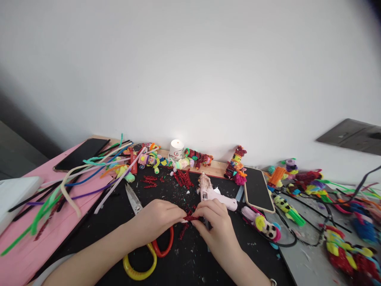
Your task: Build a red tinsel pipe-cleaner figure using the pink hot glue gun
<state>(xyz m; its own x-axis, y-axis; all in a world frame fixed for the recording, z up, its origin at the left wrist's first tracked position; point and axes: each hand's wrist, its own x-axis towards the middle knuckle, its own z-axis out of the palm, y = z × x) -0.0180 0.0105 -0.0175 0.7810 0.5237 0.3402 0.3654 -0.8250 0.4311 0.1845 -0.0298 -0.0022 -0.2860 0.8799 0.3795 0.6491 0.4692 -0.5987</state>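
Note:
Both hands meet over the black mat (190, 266), pinching a short piece of red glittery pipe cleaner (189, 218) between them. My left hand (162, 219) grips its left end, and my right hand (214, 223) the other. More red pieces lie just under the fingertips. Behind the hands is a pile of cut red pipe cleaner pieces (183, 178), with a smaller group (149, 181) to its left. A pale pink glue gun (218, 197) rests right behind my right hand. Scissors (139, 262) with yellow and red handles lie open, partly under my left hand.
Long coloured pipe cleaners (74, 178) spread over a pink board (89, 208) at left, near a dark phone (81, 154). A paper cup (176, 149) and a pipe-cleaner doll (236, 165) stand by the wall. At right are another phone (259, 190), several dolls (289, 210) and black cables.

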